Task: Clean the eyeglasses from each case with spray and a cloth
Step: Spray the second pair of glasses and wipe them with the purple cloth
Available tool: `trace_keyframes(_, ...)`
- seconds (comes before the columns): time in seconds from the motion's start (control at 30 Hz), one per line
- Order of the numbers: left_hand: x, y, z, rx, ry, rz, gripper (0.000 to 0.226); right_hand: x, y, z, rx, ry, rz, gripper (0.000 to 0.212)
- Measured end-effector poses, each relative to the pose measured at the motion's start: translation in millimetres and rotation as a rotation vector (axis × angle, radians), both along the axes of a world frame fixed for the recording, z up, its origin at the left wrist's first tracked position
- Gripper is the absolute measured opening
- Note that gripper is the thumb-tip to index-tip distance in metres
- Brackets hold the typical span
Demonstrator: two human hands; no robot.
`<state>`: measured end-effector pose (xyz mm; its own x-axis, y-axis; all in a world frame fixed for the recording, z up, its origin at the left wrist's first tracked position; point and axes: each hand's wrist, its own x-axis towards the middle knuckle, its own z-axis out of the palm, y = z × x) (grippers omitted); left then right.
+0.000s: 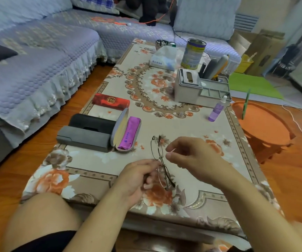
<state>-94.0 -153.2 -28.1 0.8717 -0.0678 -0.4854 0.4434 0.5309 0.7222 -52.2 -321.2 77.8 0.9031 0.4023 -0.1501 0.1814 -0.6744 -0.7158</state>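
At nine o'clock on the table (192,128), three shut cases (84,138) wait beside an open case (123,132) holding a purple cloth (129,132). At six o'clock my left hand (137,176) pinches the glasses (160,161) by the bridge, keeping the lenses free for wiping. My right hand (192,154) hovers empty, fingers loosely curled. The spray (217,109) stands at two o'clock.

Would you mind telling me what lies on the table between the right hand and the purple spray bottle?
Nothing: in the head view, only bare floral tablecloth lies between the right hand and the spray bottle.
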Motion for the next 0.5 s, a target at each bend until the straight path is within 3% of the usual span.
trace_keyframes(0.27, -6, -7, 5, 0.117, -0.022, 0.183, 0.011, -15, 17, -39, -0.115, -0.135, -0.138, 0.014)
trace_keyframes(0.5, -5, -4, 9, 0.372, -0.038, 0.314, 0.013, -8, 48, -56, 0.013, -0.123, -0.258, 0.016)
